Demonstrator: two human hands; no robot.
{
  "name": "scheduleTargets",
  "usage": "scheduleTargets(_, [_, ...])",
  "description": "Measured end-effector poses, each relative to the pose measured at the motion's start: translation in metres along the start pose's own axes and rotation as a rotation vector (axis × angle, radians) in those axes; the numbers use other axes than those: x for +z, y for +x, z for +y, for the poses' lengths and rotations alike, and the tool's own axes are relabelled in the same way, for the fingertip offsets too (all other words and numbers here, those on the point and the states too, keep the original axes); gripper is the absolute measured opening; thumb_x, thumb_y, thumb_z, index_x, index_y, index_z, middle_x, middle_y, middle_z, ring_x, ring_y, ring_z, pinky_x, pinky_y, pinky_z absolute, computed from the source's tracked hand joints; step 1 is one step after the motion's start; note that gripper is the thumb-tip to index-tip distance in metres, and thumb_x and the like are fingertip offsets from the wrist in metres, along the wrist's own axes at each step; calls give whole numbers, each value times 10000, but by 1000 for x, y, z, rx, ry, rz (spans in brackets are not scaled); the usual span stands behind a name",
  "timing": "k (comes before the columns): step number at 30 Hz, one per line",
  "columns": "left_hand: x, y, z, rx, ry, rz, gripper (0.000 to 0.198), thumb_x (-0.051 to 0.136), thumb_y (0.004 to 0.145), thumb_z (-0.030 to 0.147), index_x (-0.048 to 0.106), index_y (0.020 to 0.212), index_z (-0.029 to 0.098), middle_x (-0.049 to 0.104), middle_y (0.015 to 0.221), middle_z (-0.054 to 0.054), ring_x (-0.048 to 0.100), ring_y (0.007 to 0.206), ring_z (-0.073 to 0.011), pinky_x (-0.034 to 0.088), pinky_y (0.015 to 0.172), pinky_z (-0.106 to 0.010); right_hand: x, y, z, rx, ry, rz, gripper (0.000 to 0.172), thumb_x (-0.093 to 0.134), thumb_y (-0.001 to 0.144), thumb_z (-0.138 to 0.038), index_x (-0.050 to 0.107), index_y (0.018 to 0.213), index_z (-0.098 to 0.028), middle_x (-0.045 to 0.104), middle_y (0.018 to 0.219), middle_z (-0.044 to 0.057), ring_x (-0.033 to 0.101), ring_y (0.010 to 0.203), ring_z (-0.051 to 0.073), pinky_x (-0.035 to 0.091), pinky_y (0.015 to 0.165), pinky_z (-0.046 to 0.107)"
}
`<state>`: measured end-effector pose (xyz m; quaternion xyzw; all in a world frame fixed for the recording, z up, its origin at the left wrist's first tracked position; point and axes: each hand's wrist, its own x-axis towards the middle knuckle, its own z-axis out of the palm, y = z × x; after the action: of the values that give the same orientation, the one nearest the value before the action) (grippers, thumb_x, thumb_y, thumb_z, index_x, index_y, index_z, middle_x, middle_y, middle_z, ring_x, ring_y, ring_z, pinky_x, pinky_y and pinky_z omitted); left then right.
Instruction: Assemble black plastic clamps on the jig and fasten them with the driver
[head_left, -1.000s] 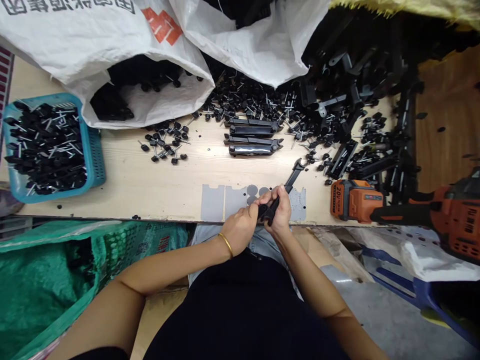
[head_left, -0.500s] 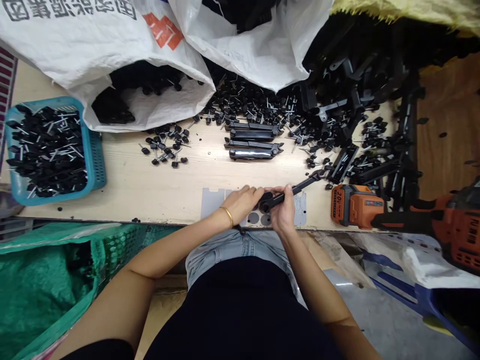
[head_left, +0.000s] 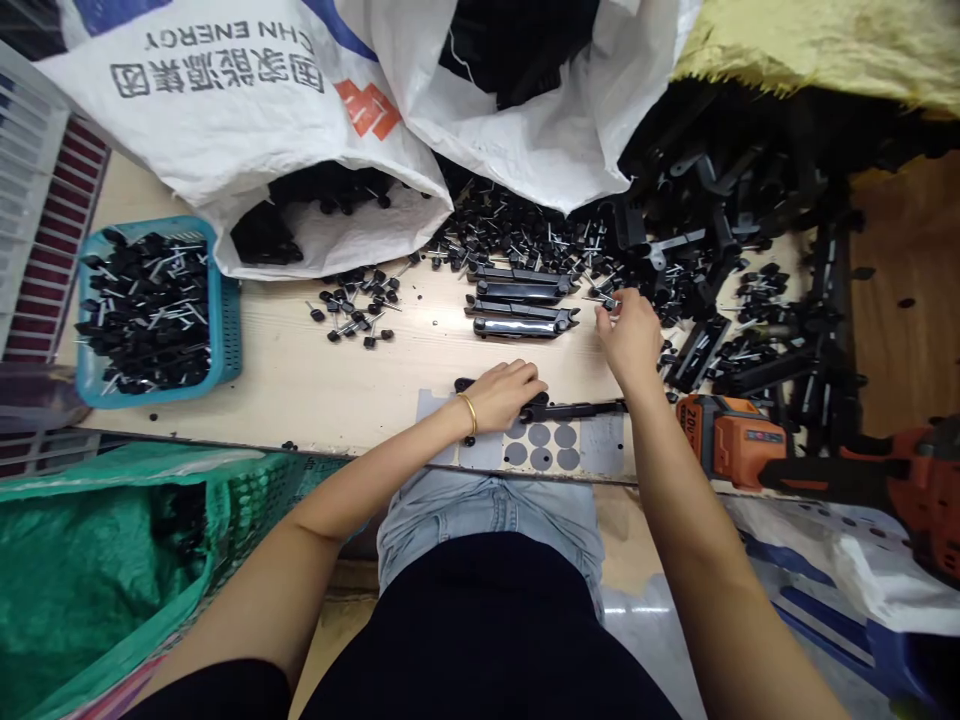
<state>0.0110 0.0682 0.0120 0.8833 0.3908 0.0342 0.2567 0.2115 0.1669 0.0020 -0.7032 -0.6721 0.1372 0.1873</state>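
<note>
Head view: we're seeing the black bar [head_left: 581, 410] lying on the worktop [head_left: 277, 350], near its front edge and just above the grey discs [head_left: 541, 436]. The left hand [head_left: 501, 396] is resting palm down over the bar's left end, fingers close together; what's under the palm is hidden, so we're not able to tell if it's actually gripping. The right hand [head_left: 634, 340] is sitting up by a small pin [head_left: 609, 303], thumb and forefinger curling toward each other around it, but we're not sure whether they're really pinching it.

Handling-wise, we're guessing the bar is light, stiff plastic, a bit slick and not too fragile. We'd be taking it by the slim middle, or by the chunkier round end near the left fingertips if we're wanting more grip.

Direction: its long axis is running left to right, pretty much along the worktop's front edge, with the thin end pointing right toward the right forearm. The other bars [head_left: 523, 326] farther back are lying about the same way.
</note>
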Motion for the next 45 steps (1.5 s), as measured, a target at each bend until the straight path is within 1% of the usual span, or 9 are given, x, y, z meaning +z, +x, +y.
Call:
scheduleTargets(3, [-12, -12, -15, -27, -97, 147, 387, 490, 808, 133, 545, 1191, 158, 554, 1118, -107, 507, 1035, -234, 452, 889, -366, 19, 29, 1, 31, -51, 6, 233, 537, 783, -202, 557, 1007, -140, 614, 994, 196, 594, 929, 316, 435, 847, 505])
scheduleTargets(7, [-30, -42, -71, -526, -66, 505, 218, 462, 842, 157, 585, 1021, 170, 549, 1023, -94, 526, 998, -242, 461, 874, -387, 6, 31, 18, -46, 45, 47, 207, 557, 730, -169, 590, 934, -162, 625, 926, 135, 600, 884, 269, 453, 864, 483])
scheduleTargets(10, [-38, -60, -121, -791, 30, 688, 240, 525, 771, 99, 586, 991, 177, 531, 1040, -121, 495, 1032, -291, 435, 879, -416, -17, 3, 25, 44, 382, 85, 226, 593, 721, -201, 608, 945, -174, 632, 821, 58, 615, 705, 191, 520, 766, 422])
scheduleTargets(15, [-41, -66, -156, -767, 1, 667, 148, 485, 835, 83, 576, 848, 199, 537, 935, -47, 455, 1027, -234, 400, 958, -376, -35, -75, 0, 240, 1039, -202, 234, 729, 685, -258, 654, 896, -191, 662, 794, 9, 649, 665, 134, 570, 692, 316])
scheduleTargets(19, [-45, -70, -151, -783, 21, 591, 171, 456, 888, 100, 573, 978, 186, 497, 968, -29, 436, 1095, -230, 379, 1029, -413, -23, -113, -19, 378, 1196, -292, 263, 783, 647, -282, 661, 861, -188, 673, 789, -1, 653, 665, 114, 572, 678, 272])
scheduleTargets(23, [-44, -76, -139, -790, 27, 632, 147, 520, 863, 126, 613, 952, 197, 531, 1001, -73, 475, 1073, -260, 393, 1014, -448, -11, -120, -22, 367, 1133, -288, 252, 751, 675, -306, 633, 863, -186, 653, 753, -11, 646, 661, 119, 554, 680, 272])
scheduleTargets(30, [-25, -87, -65, -604, -376, 968, 227, 526, 907, 325, 667, 986, 166, 605, 873, -45, 616, 797, -142, 530, 786, -297, -24, -124, -41, -232, 312, -282, 103, 532, 837, -187, 612, 903, -196, 632, 916, 84, 603, 852, 217, 496, 764, 355])
scheduleTargets(35, [-2, -84, -31, -569, -861, 968, 321, 597, 861, 447, 676, 949, 148, 605, 834, -20, 654, 627, -92, 569, 629, -219, -23, -119, -43, -322, 109, -339, 86, 503, 857, -181, 570, 910, -188, 635, 895, 94, 584, 893, 251, 484, 753, 367])
scheduleTargets(45, [16, -80, -35, -473, -466, 938, 204, 553, 916, 313, 674, 969, 158, 613, 851, -18, 658, 673, -85, 566, 654, -200, -6, -128, -25, -328, 156, -310, 198, 499, 898, -243, 563, 1069, -167, 642, 1004, 108, 622, 899, 242, 513, 787, 381])
